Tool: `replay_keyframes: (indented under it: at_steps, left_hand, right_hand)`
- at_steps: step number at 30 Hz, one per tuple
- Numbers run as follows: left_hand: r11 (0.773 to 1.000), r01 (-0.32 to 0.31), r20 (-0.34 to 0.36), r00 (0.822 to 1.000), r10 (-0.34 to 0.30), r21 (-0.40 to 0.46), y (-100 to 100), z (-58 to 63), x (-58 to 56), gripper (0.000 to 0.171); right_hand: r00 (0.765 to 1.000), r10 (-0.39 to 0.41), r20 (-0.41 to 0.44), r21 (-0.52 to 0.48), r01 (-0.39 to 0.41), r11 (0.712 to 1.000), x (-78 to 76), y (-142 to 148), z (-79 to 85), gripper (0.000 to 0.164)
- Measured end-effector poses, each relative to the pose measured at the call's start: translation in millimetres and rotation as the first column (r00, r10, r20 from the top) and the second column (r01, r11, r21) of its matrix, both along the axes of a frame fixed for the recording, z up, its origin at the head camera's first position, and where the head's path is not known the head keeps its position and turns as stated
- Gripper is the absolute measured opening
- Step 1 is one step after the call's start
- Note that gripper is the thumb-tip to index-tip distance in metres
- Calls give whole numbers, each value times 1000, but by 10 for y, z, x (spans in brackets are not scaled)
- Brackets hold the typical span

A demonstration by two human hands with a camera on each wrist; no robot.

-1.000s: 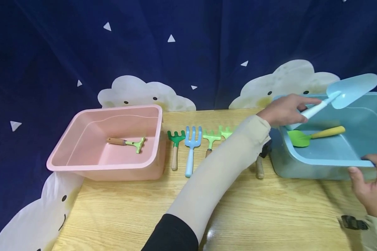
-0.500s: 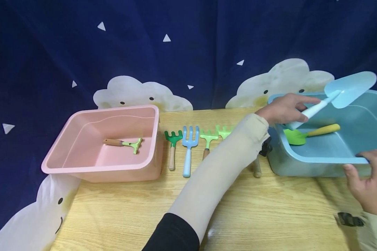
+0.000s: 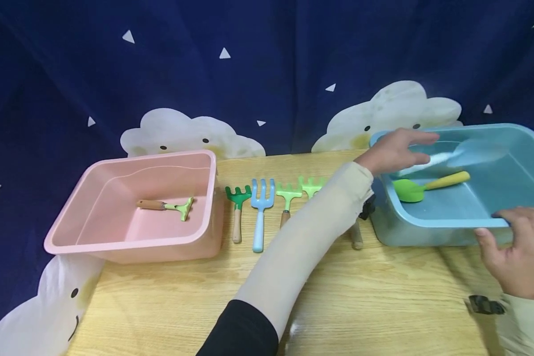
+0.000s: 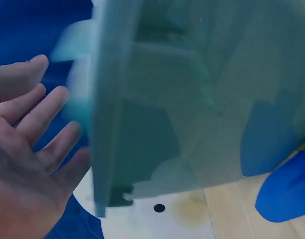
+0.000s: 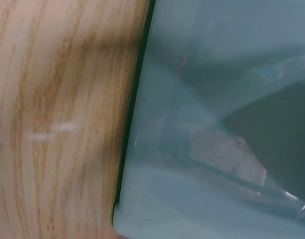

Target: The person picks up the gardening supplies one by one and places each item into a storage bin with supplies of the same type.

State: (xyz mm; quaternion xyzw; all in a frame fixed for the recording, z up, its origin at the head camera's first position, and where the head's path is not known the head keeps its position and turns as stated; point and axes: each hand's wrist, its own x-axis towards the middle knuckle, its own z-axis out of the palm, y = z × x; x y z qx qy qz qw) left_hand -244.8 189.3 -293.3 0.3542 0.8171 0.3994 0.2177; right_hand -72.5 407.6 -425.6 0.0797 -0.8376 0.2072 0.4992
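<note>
In the head view my left hand (image 3: 396, 151) is over the left end of the blue tub (image 3: 440, 223), fingers spread and holding nothing. A light-blue trowel (image 3: 476, 152), blurred by motion, is just below the fingers, inside the tub. The left wrist view also shows the open palm (image 4: 30, 159) beside the tub wall (image 4: 157, 99). My right hand (image 3: 520, 252) grips the tub's front rim, thumb outside and fingers over the edge. On the tub floor lies a green trowel (image 3: 408, 191) with a yellow handle. The right wrist view shows only the tub's outer wall (image 5: 167, 124) and the table.
A pink tub (image 3: 133, 244) stands at left, holding a small green tool (image 3: 184, 207) with a wooden handle. Between the tubs lie a dark green rake (image 3: 238, 198), a blue fork (image 3: 261, 202) and light green rakes (image 3: 289, 194), partly behind my left arm. A blue blade (image 4: 284, 191) lies beside the blue tub.
My left hand has let go of the light-blue trowel, which has dropped from above the rim into the blue tub. The right hand keeps its grip. The whole view has shifted slightly.
</note>
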Motion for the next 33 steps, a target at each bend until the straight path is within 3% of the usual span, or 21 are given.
replay_keyframes:
  at_steps: [8, 15, 18, 23, 26, 33]
  left_hand:
    - [984, -149, -79, 984, 157, 95, -217, -109, -86, 42]
    - [972, -181, -122, 972, 199, 148, -533, -151, -161, 35]
    - [970, -201, -154, 963, 222, 136, -655, -186, -173, 32]
    - [972, -230, -235, 943, 235, 49, -807, -249, -181, 31]
    - [972, -235, -238, 943, 235, 27, -884, -308, -169, 31]
    - [969, -242, -132, 960, 247, 51, -1011, -589, -39, 30]
  right_hand:
    - [997, 42, -57, -61, -46, 997, -24, -85, 40, 86]
    - [999, 45, -23, -52, -46, 998, -7, -34, 2, 87]
    - [999, 42, -15, -41, -43, 998, -6, -7, -24, 87]
    - [1000, 0, 20, -13, 0, 1000, 6, -11, -32, 88]
    - [1000, -19, 22, -5, 19, 1000, 3, -24, -38, 87]
    - [997, -13, 70, -28, 15, 999, 12, 30, -96, 89]
